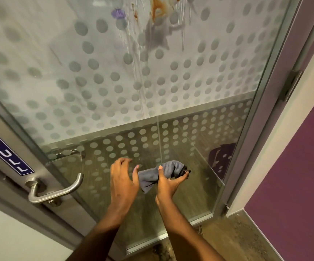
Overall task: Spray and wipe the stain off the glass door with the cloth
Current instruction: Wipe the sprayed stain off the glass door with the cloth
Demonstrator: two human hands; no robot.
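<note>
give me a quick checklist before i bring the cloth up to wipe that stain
1. Cloth in grip: ok, bunched in the right hand.
2. Left hand free: ok, open beside the cloth.
3. Stain located: ok, brown smear high on the glass door.
4. Glass wetted: ok, streaks run down below the stain.
5. Spray bottle at hand: cannot tell, none in view.
6. Door latched: cannot tell; handle untouched.

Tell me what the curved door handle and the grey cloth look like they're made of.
The curved door handle looks like brushed stainless steel: silvery, matte sheen, soft highlights. The grey cloth, bunched in the right hand, looks like soft microfibre or similar woven fabric, since it folds limply with a dull, fuzzy surface; the exact fibre can't be told.
</note>
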